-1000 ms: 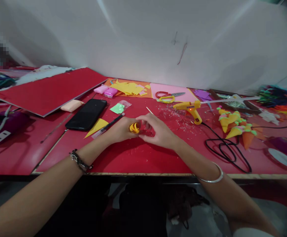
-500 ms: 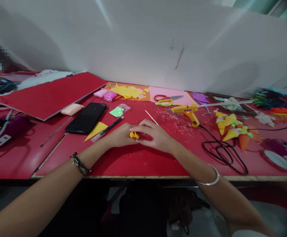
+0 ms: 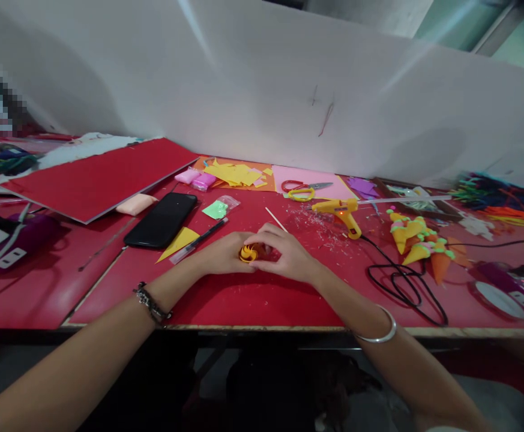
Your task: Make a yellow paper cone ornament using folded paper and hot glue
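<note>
Between my two hands, just over the red table [image 3: 262, 300], is a small round yellow swirl-shaped piece [image 3: 248, 253], its ridges curling out from the middle. My left hand [image 3: 228, 253] has its fingers closed around the left side of it. From the right, my right hand [image 3: 286, 253] curves its thumb and fingers to the piece's edge. What the piece is made of cannot be made out. Beyond my hands a thin pale stick [image 3: 276, 219] lies on the table, and a black pen [image 3: 198, 241] rests left of my left hand.
A black phone [image 3: 161, 221] and a red board [image 3: 104, 180] lie to the left. Scissors [image 3: 304, 190] rest on pink paper at the back. Right are a yellow glue gun [image 3: 340, 213] with a looped black cord [image 3: 401, 294], yellow and orange cones [image 3: 417, 240] and a purple power strip [image 3: 514, 288].
The yellow swirl piece now faces upward more and shows more of its ridges. My right hand's fingers have shifted on it. The whole view has tilted slightly.
</note>
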{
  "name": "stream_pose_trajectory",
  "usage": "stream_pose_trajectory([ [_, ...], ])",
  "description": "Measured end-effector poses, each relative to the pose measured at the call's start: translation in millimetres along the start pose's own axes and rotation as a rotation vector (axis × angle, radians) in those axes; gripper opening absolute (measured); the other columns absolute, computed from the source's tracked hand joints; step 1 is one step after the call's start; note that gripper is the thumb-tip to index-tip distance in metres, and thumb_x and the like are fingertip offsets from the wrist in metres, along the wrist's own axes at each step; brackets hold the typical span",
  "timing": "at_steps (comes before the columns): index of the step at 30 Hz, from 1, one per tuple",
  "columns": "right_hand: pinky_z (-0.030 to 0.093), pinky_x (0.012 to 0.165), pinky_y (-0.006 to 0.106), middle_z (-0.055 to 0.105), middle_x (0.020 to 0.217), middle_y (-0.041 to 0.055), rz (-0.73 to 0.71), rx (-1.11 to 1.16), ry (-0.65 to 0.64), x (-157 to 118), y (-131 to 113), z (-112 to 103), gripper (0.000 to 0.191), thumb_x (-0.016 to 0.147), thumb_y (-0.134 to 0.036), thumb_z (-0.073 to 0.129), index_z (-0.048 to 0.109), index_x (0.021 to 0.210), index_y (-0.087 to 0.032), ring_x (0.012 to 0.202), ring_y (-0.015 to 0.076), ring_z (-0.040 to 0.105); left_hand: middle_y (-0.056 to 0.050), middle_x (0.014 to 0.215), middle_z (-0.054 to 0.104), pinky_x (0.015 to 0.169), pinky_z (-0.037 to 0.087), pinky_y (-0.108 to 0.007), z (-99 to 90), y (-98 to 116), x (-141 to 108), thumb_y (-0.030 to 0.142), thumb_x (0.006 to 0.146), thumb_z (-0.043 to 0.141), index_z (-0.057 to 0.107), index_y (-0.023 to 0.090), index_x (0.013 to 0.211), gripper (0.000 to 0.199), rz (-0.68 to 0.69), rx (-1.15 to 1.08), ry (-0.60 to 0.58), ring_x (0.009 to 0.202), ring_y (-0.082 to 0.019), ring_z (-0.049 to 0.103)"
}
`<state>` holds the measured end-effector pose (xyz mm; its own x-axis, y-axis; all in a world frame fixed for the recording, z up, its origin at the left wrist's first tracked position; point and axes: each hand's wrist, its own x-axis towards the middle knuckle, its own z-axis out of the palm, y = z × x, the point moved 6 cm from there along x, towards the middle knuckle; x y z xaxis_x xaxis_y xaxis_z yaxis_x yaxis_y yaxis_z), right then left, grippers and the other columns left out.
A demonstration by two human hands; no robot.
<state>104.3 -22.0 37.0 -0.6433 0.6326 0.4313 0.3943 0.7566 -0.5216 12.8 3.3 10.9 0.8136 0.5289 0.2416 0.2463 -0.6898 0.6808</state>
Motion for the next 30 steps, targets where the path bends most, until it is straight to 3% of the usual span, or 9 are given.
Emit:
stream_pose_trajectory([
  [8, 0.041, 0.068, 0.027, 0.048, 0.087, 0.0022, 0.078, -0.044, 0.069, -0.7, 10.7, -5.4, 0.024, 0.072, -0.032, 0.059, 0.049, 0.09, -0.02, 0.076, 0.0137, 0.047, -0.006, 0.099, 0.054, 0.077, 0.043, -0.032, -8.0, -2.6, 0.2, 0.034, 0.068, 0.059, 0.047, 0.015, 0.102, 0.041, -0.062, 0.11, 0.105, 0.088, -0.019, 0.052],
  [16, 0.04, 0.063, 0.026, 0.046, 0.081, 0.001, 0.141, -0.058, 0.111, -1.4, 19.3, -9.5, 0.015, 0.076, -0.024, 0.052, 0.048, 0.089, -0.02, 0.067, 0.0115, 0.044, -0.012, 0.129, 0.037, 0.094, 0.035, -0.036, -13.3, -8.0, -5.1, 0.046, 0.065, 0.062, 0.024, 0.02, 0.13, 0.079, -0.106, 0.152, 0.108, 0.114, -0.025, 0.041],
  [18, 0.04, 0.061, 0.025, 0.046, 0.082, 0.0009, 0.153, -0.034, 0.128, -1.9, 20.0, -10.1, 0.02, 0.076, -0.024, 0.052, 0.046, 0.095, -0.02, 0.065, 0.0112, 0.044, -0.012, 0.126, 0.041, 0.091, 0.037, -0.034, -22.2, -8.0, -7.0, 0.046, 0.068, 0.06, 0.029, 0.019, 0.127, 0.072, -0.111, 0.187, 0.169, 0.109, -0.023, 0.044],
  [22, 0.041, 0.062, 0.025, 0.047, 0.086, 0.0019, 0.178, -0.015, 0.12, -2.6, 22.6, -7.9, 0.029, 0.076, -0.025, 0.052, 0.043, 0.103, -0.02, 0.068, 0.0114, 0.045, -0.006, 0.097, 0.056, 0.071, 0.044, -0.026, -39.1, -5.6, -8.4, 0.041, 0.075, 0.053, 0.05, 0.018, 0.103, 0.037, -0.092, 0.202, 0.302, 0.079, -0.014, 0.054],
  [25, 0.04, 0.064, 0.025, 0.048, 0.087, 0.0021, 0.193, -0.025, 0.096, -2.7, 24.6, -5.0, 0.027, 0.076, -0.027, 0.053, 0.045, 0.1, -0.02, 0.069, 0.0117, 0.045, -0.003, 0.084, 0.059, 0.065, 0.043, -0.023, -38.6, -5.6, -5.9, 0.037, 0.076, 0.054, 0.056, 0.017, 0.09, 0.025, -0.065, 0.178, 0.301, 0.07, -0.012, 0.053],
  [30, 0.038, 0.063, 0.025, 0.048, 0.082, 0.0017, 0.185, -0.071, 0.077, -1.9, 24.9, -3.3, 0.016, 0.079, -0.027, 0.05, 0.049, 0.092, -0.018, 0.069, 0.0115, 0.045, -0.002, 0.077, 0.062, 0.064, 0.043, -0.021, -31.9, -8.2, -3.1, 0.031, 0.078, 0.052, 0.06, 0.017, 0.085, 0.017, -0.052, 0.141, 0.287, 0.068, -0.01, 0.054],
])
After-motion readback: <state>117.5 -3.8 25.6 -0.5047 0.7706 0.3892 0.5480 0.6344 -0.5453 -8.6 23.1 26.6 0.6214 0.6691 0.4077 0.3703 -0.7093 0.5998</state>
